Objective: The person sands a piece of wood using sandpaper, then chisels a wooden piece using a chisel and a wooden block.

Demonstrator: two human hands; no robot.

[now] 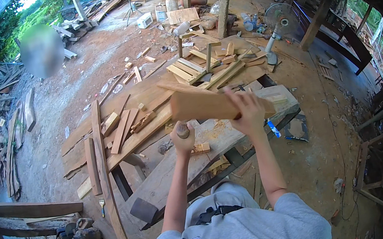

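My left hand (184,143) is closed around a tool with a round wooden handle end (182,130) pointing up; its lower part is hidden by my fist. In my right hand (247,110) is a brown wooden block (202,105), gripped near its right end. The block is raised above the bench, its left end over my left fist but apart from the handle. Below both hands lies a thick weathered plank bench (176,179). A small pale wood piece (201,148) rests on it beside my left hand, with wood shavings (215,129) scattered nearby.
Long boards (103,168) and offcuts lie left of and beyond the bench. A standing fan (276,23) is at the far right near wooden posts (224,1). A paintbrush (102,207) lies at lower left, near a clutter of tools (87,235). A wooden frame (375,170) stands right.
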